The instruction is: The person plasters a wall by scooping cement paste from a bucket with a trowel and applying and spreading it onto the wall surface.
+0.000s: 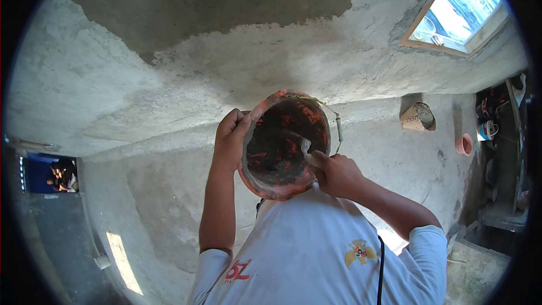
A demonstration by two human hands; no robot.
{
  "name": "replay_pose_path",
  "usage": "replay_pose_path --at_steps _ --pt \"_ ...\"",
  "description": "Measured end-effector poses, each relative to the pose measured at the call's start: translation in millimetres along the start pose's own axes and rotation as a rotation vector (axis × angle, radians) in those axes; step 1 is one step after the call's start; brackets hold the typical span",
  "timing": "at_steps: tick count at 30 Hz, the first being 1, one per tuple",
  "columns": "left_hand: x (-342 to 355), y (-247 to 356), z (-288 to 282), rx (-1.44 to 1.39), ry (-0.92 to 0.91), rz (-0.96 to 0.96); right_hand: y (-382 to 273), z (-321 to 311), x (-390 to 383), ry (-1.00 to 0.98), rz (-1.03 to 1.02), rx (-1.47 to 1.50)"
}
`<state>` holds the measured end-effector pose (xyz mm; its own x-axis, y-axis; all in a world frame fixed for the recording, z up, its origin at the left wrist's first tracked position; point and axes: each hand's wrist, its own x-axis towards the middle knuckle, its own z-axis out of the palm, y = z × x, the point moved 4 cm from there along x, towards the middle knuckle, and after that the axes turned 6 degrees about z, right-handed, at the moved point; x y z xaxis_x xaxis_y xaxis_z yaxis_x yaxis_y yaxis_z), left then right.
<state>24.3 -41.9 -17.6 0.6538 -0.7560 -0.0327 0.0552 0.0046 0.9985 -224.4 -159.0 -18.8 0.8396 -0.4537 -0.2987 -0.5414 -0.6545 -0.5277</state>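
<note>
An orange-red bucket (269, 192), smeared with grey cement, is tilted in front of my chest with its mouth toward me. Closed over its left rim is my left hand (230, 138), thumb on top. My right hand (340, 175) grips a small pale-ended hand tool (306, 146) at the right part of the mouth; its exact kind is unclear. The tool's pale end reaches into the bucket. Inside, the walls show dark residue and patches of bare orange. A wire handle with a grey grip (339, 127) hangs off the bucket's right side.
Ahead rises a plastered wall (237, 51) with a darker, damp-looking patch (214, 0). An open paper sack (415, 117) of grey material, a small orange pot (464, 144) and a white-and-blue bucket (486, 130) stand rightward. A window (457, 8) is upper right; a person (65, 175) appears in the left doorway.
</note>
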Motion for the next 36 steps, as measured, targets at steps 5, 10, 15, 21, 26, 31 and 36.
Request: replay_pose_path --at_steps 5,10,15,21,26,31,36 --pt "2.5 16.8 19.3 0.171 -0.031 0.107 23.5 31.5 36.2 -0.061 0.241 0.550" --pt "5.8 14.5 29.5 0.201 -0.083 0.141 21.8 64.6 37.8 -0.325 0.635 1.072" --pt "11.2 20.0 37.5 0.336 -0.149 0.075 3.3 75.4 52.0 -0.132 0.643 1.162" --pt "9.9 34.9 61.5 0.331 -0.237 0.160 3.4 87.8 70.6 0.107 0.436 0.893" --pt "6.0 46.8 51.4 0.338 -0.210 0.259 -12.2 43.6 64.3 0.071 0.404 0.915" --pt "12.9 54.3 32.5 0.275 -0.036 0.328 10.4 43.1 72.0 0.275 0.224 0.770" --pt "9.0 44.0 7.6 -0.028 0.242 0.134 4.8 -30.9 44.8 0.095 0.275 0.092"
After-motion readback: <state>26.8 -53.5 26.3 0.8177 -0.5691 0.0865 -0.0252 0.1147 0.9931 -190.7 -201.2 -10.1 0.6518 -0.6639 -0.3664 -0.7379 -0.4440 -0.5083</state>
